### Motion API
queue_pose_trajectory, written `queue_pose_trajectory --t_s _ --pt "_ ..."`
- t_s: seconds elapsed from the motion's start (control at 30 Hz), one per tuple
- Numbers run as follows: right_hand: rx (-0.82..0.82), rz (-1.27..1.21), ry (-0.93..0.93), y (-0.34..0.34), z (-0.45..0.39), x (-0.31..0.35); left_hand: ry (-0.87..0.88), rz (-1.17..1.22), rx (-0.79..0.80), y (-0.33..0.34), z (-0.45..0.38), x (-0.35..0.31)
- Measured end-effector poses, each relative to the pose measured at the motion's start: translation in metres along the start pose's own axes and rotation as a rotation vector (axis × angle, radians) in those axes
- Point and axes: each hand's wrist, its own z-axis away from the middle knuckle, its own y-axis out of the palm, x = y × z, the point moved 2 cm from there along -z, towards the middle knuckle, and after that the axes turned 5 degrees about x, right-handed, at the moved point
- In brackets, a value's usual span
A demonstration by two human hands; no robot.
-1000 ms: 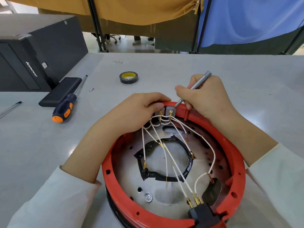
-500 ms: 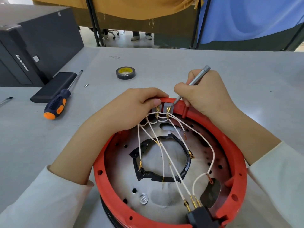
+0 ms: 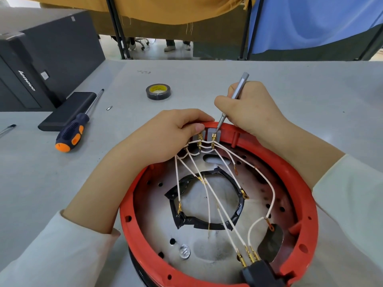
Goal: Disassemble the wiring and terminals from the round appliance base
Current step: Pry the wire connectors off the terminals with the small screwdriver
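Fingers, right hand (image 3: 251, 106): wrapped round a slim grey screwdriver (image 3: 236, 96), tip down on the gold terminals (image 3: 213, 138) at the far rim.
Fingers, left hand (image 3: 165, 133): curled over the far edge of the base, thumb pressed right by the grey terminal block (image 3: 207, 134), gripping that rim.
Base: round red appliance base (image 3: 306, 214) sits on the grey table (image 3: 207, 79) right in front, open side up.
Wiring: white wires (image 3: 215, 195) fan from the block across the metal plate to a black plug (image 3: 259, 274) at the near rim.
Other stuff: orange and navy screwdriver (image 3: 71, 135), tape roll (image 3: 158, 91), black PC case (image 3: 41, 59) off left.
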Motion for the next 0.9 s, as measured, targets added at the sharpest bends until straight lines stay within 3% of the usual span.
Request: queue_pose_trajectory --t_s 0.3,0.6,0.8,0.9 --pt "0.128 -0.015 0.135 0.007 -0.013 -0.002 0.000 0.007 0.003 0.000 0.000 0.000" --pt "0.180 -0.046 0.153 0.010 -0.015 -0.004 -0.003 0.034 0.008 0.000 -0.001 -0.001" --pt "0.030 0.034 -0.033 0.001 -0.001 0.008 -0.006 0.036 0.005 0.000 0.000 -0.003" --pt "-0.012 -0.041 -0.040 -0.010 0.006 0.006 -0.002 0.040 0.011 0.000 0.001 -0.002"
